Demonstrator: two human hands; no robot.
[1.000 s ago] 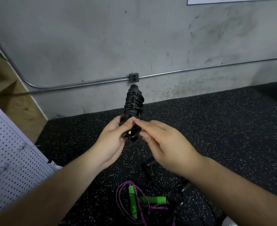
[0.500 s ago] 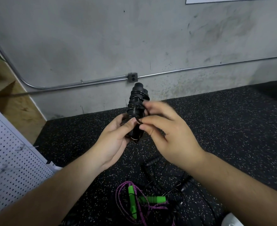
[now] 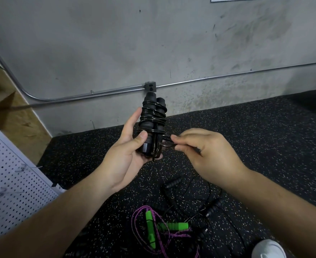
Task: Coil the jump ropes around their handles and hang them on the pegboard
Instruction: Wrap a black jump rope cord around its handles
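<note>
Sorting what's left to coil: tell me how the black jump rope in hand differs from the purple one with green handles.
The black jump rope is wound tightly round its paired handles; the purple jump rope lies in loose loops. The left hand holds the black one up, the right hand pinching its end loop; the purple one lies on the floor. Neither hangs on the pegboard yet.

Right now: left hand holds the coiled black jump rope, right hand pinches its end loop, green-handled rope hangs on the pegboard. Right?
No. Head view: the green-handled rope lies on the floor, not the pegboard. Rest is right.
</note>
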